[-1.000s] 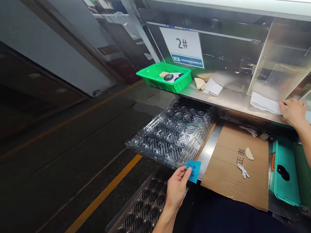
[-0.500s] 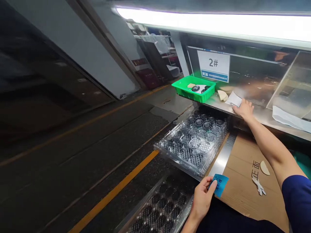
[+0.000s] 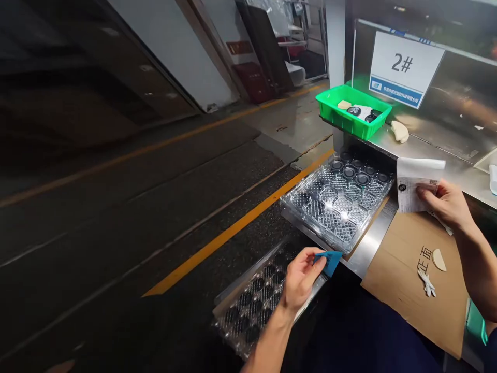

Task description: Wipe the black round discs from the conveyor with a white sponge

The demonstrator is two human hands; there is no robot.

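Note:
My left hand (image 3: 301, 277) pinches a small blue card (image 3: 329, 260) near the front corner of the bench, just above a lower clear blister tray (image 3: 256, 305) with dark round parts. My right hand (image 3: 446, 202) holds a white paper slip (image 3: 413, 184) with a printed code, lifted above the brown cardboard sheet (image 3: 404, 280). Between the hands lies a stack of clear blister trays (image 3: 337, 202), with several black round parts in its far row.
A green bin (image 3: 351, 111) with small parts sits on the steel shelf (image 3: 438, 155) below a sign reading 2# (image 3: 404, 67). A cream half-round piece (image 3: 399, 130) lies beside it. Another cream piece (image 3: 439, 259) and a small white part (image 3: 427, 282) rest on the cardboard. A yellow floor line (image 3: 233, 230) runs left.
My right hand picked the white slip off the steel shelf and drew it back toward me. My left hand kept the blue card and shifted slightly; the view swung left.

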